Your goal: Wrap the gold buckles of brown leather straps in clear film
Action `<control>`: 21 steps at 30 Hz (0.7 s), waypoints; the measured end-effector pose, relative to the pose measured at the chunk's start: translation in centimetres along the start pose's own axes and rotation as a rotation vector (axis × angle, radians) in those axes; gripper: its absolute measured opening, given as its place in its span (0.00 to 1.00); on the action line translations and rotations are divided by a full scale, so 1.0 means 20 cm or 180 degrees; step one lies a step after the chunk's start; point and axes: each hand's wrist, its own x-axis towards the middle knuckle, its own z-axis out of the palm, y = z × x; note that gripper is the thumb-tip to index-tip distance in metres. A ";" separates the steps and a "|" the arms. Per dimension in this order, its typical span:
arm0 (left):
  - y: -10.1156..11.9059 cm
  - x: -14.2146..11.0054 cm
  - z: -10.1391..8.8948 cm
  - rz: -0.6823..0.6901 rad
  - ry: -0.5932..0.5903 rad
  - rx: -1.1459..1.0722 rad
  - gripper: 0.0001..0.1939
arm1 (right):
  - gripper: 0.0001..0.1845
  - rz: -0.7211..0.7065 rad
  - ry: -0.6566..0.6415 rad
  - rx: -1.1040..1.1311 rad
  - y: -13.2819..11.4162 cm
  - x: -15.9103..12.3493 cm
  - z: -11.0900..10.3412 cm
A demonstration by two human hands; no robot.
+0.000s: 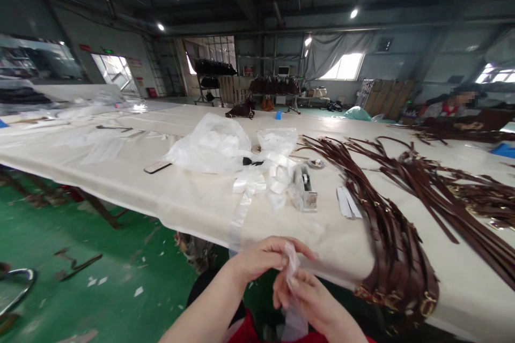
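Below the table's front edge, my left hand (263, 258) and my right hand (301, 293) meet. Both pinch a small clear plastic sleeve (293, 263) that hangs down between them; fingers of each hand are closed on it. Just beyond them, a strip of clear plastic sleeves (243, 201) trails over the edge of the cream-covered table (189, 198). A bundle of dark brown leather straps (396, 246) with gold buckles hangs over the table edge to the right of my hands.
A tape dispenser (306, 188), a heap of clear plastic bags (219, 144), white paper slips (346, 202) and a dark phone (157, 166) lie on the table. More brown straps (442, 182) spread right. A person (454, 104) sits far right. Green floor lies left.
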 end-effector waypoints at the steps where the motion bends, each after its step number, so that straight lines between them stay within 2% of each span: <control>1: -0.01 0.01 0.00 0.0047 0.0033 -0.0046 0.17 | 0.22 -0.0090 0.0166 -0.0116 0.01 0.01 -0.01; 3: -0.03 0.03 0.01 0.0139 0.0304 -0.0070 0.19 | 0.23 -0.0382 0.0807 -0.0421 0.03 0.03 -0.05; 5: -0.06 0.04 0.02 0.0253 0.0599 0.0033 0.25 | 0.23 -0.0609 0.1525 -0.0749 0.05 0.04 -0.09; 7: -0.09 0.06 0.04 0.0369 0.0681 0.0383 0.28 | 0.24 -0.0749 0.1930 -0.1055 0.07 0.05 -0.11; 9: -0.13 0.08 0.06 0.0399 0.0998 0.0771 0.26 | 0.25 -0.0854 0.1992 -0.1385 0.08 0.04 -0.12; 11: -0.17 0.09 0.07 0.0303 0.1446 0.0881 0.21 | 0.24 -0.0881 0.1857 -0.1779 0.08 0.03 -0.12; 14: -0.18 0.10 0.06 0.0118 0.1604 0.0662 0.21 | 0.17 -0.0988 0.1861 -0.2511 0.01 -0.02 -0.18; 16: -0.17 0.09 0.05 0.0063 0.1561 0.0639 0.20 | 0.16 -0.1145 0.2239 -0.3018 -0.10 -0.09 -0.31; 18: -0.17 0.08 0.03 0.0007 0.1526 0.0688 0.21 | 0.19 -0.1103 0.2924 -0.3475 -0.25 -0.17 -0.48; 20: -0.19 0.07 0.02 -0.0014 0.1522 0.0742 0.22 | 0.22 -0.0667 0.3677 -0.4096 -0.40 -0.24 -0.68; 21: -0.21 0.07 0.01 -0.0027 0.1529 0.0780 0.23 | 0.22 -0.0253 0.3954 -0.4498 -0.47 -0.27 -0.77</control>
